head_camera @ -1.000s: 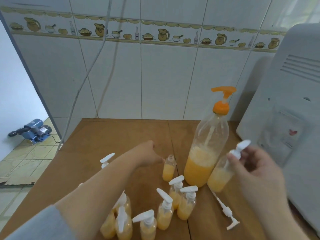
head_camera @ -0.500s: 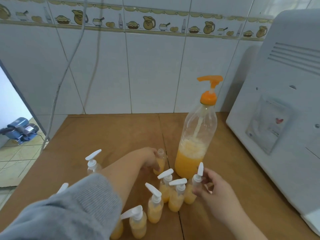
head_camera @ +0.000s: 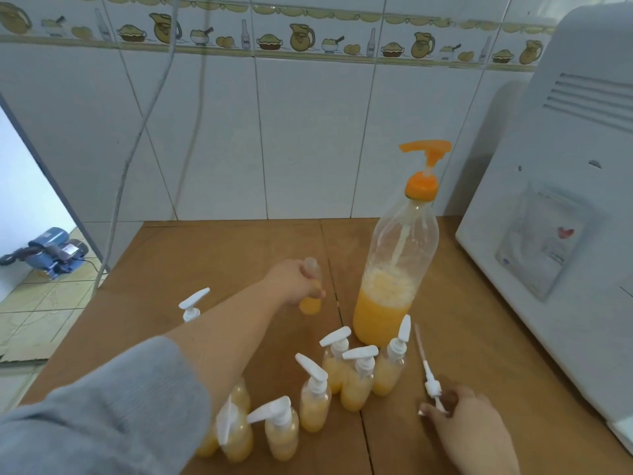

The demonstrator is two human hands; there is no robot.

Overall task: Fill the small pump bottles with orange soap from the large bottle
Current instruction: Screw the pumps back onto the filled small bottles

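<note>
Left hand (head_camera: 291,281), mid-frame, is gripping a small uncapped clear bottle part-filled with orange soap (head_camera: 310,289), fingers curled round its body, just left of the large clear plastic bottle with the orange pump top (head_camera: 399,269), which is standing right of centre, roughly a third full

Right hand (head_camera: 462,419), lower right, is pinching the head of a loose white pump with its long dip tube (head_camera: 428,375) lying on the brown wooden table (head_camera: 222,255)

Capped small pump bottles holding orange soap (head_camera: 352,375) are crowding lower centre

Risks, as I judge them: the forearm is crossing directly above that cluster, so a low sweep could topple several; the uncapped bottle could spill if tipped; the dip tube could miss the narrow neck and drip soap
</note>
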